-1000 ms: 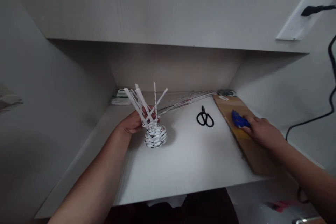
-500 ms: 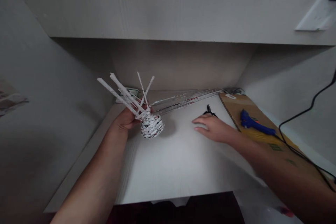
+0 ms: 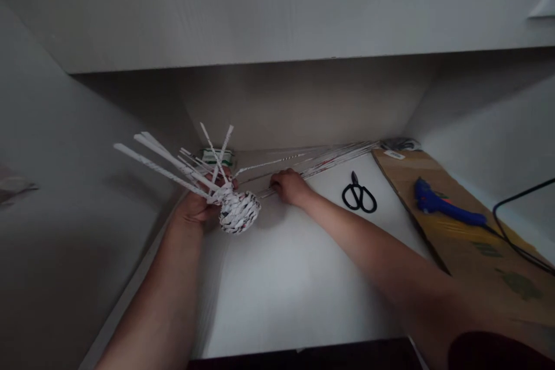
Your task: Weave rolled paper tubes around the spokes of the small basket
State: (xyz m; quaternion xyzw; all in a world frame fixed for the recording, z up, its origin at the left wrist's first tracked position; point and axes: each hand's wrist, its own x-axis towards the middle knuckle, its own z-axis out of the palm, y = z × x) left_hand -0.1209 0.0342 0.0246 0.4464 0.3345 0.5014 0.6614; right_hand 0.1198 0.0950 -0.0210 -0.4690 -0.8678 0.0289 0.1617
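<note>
A woven paper ball [image 3: 240,213] with several long paper strips fanning up and to the left is held by my left hand [image 3: 195,203], whose fingers wrap behind its neck. At the back of the table lies a bundle of thin rolled paper sticks [image 3: 333,159]. My right hand [image 3: 289,186] is at the near left end of that bundle, with its fingers curled closed on the sticks. Black-handled scissors [image 3: 359,196] lie on the table to the right of my right hand, above the forearm.
On the right, a cardboard sheet [image 3: 416,170] bears a blue glue gun [image 3: 448,206] with a black cable. A small green and white packet [image 3: 218,156] sits at the back left. A shelf panel [image 3: 277,11] overhangs the white table [image 3: 260,300].
My right hand has moved left from beside the scissors to the paper sticks, and its fingers have closed. The scissors are uncovered. The view has shifted, and the woven ball appears slightly farther left.
</note>
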